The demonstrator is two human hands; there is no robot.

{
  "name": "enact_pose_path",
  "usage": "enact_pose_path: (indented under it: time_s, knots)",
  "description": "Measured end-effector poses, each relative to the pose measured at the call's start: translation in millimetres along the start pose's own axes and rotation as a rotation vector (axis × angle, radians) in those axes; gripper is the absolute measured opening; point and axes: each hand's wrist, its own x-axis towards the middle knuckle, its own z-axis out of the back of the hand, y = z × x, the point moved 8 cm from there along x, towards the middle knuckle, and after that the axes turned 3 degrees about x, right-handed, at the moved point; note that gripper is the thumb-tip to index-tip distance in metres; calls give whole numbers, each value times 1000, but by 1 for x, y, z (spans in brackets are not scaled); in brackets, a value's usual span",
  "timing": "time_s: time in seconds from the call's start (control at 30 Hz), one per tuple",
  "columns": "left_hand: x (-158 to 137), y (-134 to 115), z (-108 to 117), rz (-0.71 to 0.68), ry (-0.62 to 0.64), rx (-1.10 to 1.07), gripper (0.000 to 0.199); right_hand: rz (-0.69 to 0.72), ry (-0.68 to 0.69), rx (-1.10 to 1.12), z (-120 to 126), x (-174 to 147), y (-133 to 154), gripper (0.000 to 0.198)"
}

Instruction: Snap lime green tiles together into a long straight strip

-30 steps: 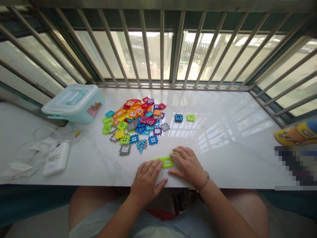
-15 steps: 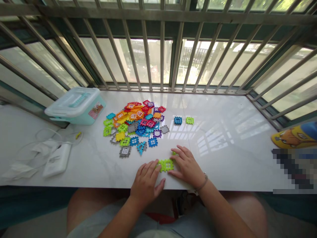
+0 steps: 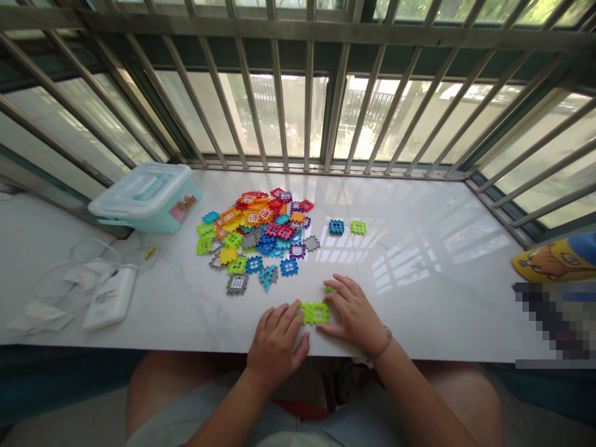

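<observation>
Lower centre: green tiles (image 3: 309, 313), likely light, stiff; hold by notched edges. Left hand (image 3: 275, 340), right hand (image 3: 356, 315) at opposite ends (whether either grips, cannot tell).

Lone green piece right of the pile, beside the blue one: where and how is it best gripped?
Probably by the near and far notched edges of the green piece, with the right hand coming from above and its right: it lies flat, and the blue piece sits close on its left.
</observation>
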Motion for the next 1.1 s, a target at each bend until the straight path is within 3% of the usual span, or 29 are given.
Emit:
enact_pose_path:
  time_s: [1.1]
  knots:
    - [-1, 1, -4, 72, 24, 9, 35, 14, 1, 5, 1, 0, 2, 49]
